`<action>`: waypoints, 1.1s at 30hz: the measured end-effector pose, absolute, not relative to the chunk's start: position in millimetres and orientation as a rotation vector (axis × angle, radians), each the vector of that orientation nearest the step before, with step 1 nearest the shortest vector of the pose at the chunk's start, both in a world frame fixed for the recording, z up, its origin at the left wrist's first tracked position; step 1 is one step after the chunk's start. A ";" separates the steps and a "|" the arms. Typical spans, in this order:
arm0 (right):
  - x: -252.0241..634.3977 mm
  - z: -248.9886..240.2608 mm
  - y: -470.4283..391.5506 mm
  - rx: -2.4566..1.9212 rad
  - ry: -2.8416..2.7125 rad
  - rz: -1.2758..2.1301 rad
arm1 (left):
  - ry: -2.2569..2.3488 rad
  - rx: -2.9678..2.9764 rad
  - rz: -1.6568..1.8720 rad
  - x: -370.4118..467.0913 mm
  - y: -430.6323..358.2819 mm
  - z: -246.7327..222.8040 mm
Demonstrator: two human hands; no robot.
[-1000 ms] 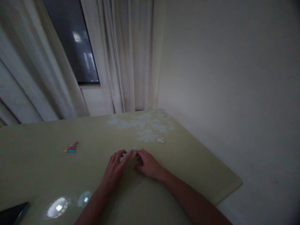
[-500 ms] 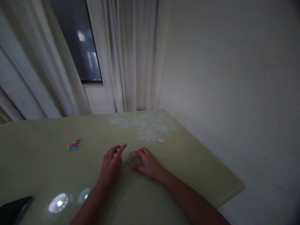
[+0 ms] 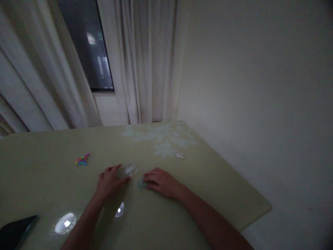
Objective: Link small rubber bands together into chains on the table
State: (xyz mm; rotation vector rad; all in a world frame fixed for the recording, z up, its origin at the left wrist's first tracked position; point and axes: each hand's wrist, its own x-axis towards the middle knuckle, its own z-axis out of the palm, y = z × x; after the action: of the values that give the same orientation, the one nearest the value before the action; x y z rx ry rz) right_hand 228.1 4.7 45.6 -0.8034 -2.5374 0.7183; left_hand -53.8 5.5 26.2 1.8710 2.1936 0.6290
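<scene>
My left hand [image 3: 109,180] grips a small clear plastic box [image 3: 130,169] between thumb and fingers. The box is see-through, so its edges are hard to make out. To the right of it, a small pile of rubber bands [image 3: 142,185], greenish and bluish where visible, lies on the table. My right hand [image 3: 162,182] is curled over the right side of this pile with its fingertips on the bands. Its palm and fingers hide the other bands.
A cluster of small bright-coloured pieces [image 3: 82,159] lies at the left on the table [image 3: 221,194]. Small white pieces [image 3: 179,156] lie behind my right hand. A dark flat object [image 3: 18,229] is at the near left corner. A wall [image 3: 255,104] borders the right side.
My left hand has moved left and now holds the clear box. My right hand has closed in over the rubber bands, hiding the yellow and pink ones seen before.
</scene>
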 end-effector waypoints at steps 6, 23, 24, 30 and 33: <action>245.2 53.7 2.2 -0.892 -2.443 0.708 | 1.797 1.966 0.925 -33.3 -13.9 48.6; 242.5 52.1 7.1 -0.997 -2.395 0.642 | 1.389 1.922 0.836 24.8 -28.5 44.3; 244.1 52.7 8.5 -0.995 -2.368 0.666 | 1.374 1.895 0.837 22.0 -28.0 46.0; 264.7 59.5 13.5 -0.965 -2.351 0.903 | 1.326 1.831 0.719 -0.8 -29.7 50.7; 271.3 59.6 14.1 -0.991 -2.432 0.892 | 1.362 1.906 0.688 1.3 -31.4 47.6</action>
State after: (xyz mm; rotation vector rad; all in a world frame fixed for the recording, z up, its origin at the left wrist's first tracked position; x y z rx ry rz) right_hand 271.3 14.1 59.6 -0.9910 -2.4323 0.8925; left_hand 1.3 -31.4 47.6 1.9056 1.3617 0.6878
